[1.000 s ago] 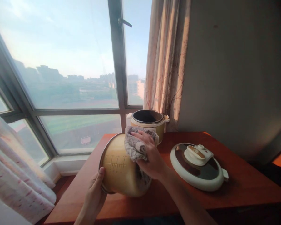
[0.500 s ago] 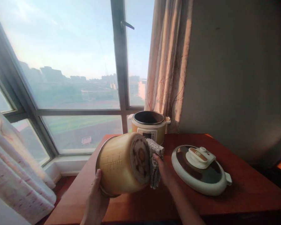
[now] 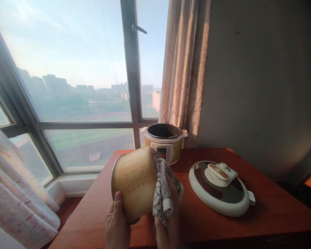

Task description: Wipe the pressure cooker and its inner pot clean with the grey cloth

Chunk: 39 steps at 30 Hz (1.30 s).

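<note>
My left hand (image 3: 117,221) grips the rim side of a yellowish inner pot (image 3: 134,186), its thumb lying on the outer wall. The pot is held tilted on its side above the table, its opening facing left and measuring marks showing on the wall. A grey-and-white patterned cloth (image 3: 162,193) is bunched in my right hand (image 3: 171,214) and presses against the pot's base end, covering most of it. Behind the pot stands the cooker body (image 3: 177,147), open at the top with a dark interior and a control panel in front.
The cooker lid (image 3: 219,204), white-rimmed with a handle knob on top, lies on the reddish-brown table (image 3: 272,207) at the right. Beyond the table are a large window (image 3: 88,86) and a curtain (image 3: 182,69). Another curtain (image 3: 18,193) hangs at the left.
The pot has turned so its base faces further away and its marks show more fully. My right hand and cloth have moved left and down around the base edge.
</note>
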Each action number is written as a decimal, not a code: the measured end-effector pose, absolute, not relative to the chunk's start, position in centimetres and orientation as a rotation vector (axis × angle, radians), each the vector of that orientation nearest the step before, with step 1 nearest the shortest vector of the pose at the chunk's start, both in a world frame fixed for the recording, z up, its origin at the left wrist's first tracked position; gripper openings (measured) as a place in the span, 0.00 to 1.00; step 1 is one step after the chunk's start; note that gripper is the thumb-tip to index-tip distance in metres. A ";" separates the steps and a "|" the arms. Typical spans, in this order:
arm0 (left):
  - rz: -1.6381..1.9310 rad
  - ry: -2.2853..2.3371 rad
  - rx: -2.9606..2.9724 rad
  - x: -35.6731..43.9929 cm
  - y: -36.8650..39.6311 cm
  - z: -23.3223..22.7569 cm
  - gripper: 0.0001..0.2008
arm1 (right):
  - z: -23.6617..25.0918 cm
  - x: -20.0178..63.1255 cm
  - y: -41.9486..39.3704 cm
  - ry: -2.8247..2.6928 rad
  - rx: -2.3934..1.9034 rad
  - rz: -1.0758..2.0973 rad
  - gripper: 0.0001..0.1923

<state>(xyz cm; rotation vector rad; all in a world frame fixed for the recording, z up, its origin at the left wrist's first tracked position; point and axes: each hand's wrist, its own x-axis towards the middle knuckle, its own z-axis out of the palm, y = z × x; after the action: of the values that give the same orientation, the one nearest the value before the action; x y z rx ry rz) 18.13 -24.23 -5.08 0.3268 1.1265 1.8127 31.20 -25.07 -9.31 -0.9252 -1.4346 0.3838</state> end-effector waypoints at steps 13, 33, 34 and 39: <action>1.712 1.115 0.459 16.3 -24.3 -5.1 0.26 | 3.9 31.8 -20.8 -2.150 -0.805 0.068 0.41; 1.772 1.156 0.375 16.0 -24.5 -5.1 0.23 | -2.7 33.2 -13.7 -1.410 -0.794 0.906 0.29; 1.761 1.168 0.390 16.2 -24.6 -5.0 0.23 | -2.1 33.2 -14.4 -1.411 -0.779 0.940 0.30; 1.776 1.207 0.428 16.9 -24.4 -4.5 0.24 | 0.4 33.8 -19.0 -1.641 -0.624 0.952 0.32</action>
<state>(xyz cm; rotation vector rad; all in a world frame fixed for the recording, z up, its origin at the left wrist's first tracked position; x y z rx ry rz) 16.85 -24.39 -4.49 0.4284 1.2075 1.7756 33.78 -19.03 0.38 -0.6243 -1.6405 0.9515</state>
